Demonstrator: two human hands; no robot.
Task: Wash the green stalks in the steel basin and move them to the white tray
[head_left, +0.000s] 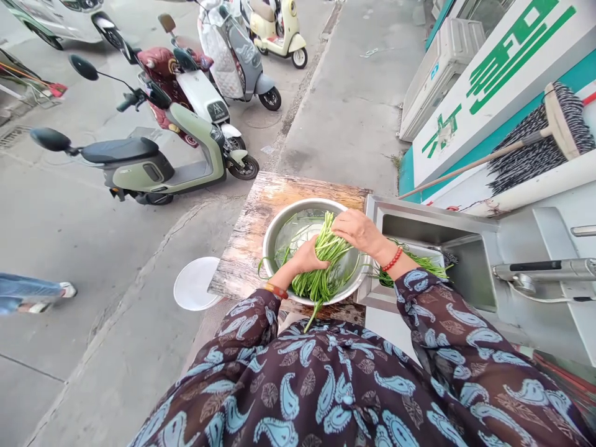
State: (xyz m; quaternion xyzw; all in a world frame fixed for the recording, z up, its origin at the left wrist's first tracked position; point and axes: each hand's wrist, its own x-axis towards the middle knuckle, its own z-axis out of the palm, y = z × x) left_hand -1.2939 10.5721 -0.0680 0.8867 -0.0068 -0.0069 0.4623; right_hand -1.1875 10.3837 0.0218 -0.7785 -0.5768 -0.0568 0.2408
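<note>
A bunch of long green garlic chives (pixel 328 251) lies over a round metal basin (pixel 272 225) that holds water and loose green strands. My left hand (pixel 308 256) is wrapped round the middle of the bunch, thumb on the near side. At the pale stem ends, my right hand (pixel 358 228) has its fingers pinched together against the stalks; whether a single stalk is between them is too small to make out. The leafy ends droop over the basin's near rim. More greens (pixel 426 264) lie in a tray in the sink, partly hidden by my right forearm.
The basin stands on a worn wooden table (pixel 246 230). To its right is a steel sink (pixel 470 279) with a faucet (pixel 544 270). A white round lid or plate (pixel 195 282) is low at left. Parked scooters (pixel 162 161), a mop (pixel 531 143) and a passer-by's legs (pixel 32 293) are farther off.
</note>
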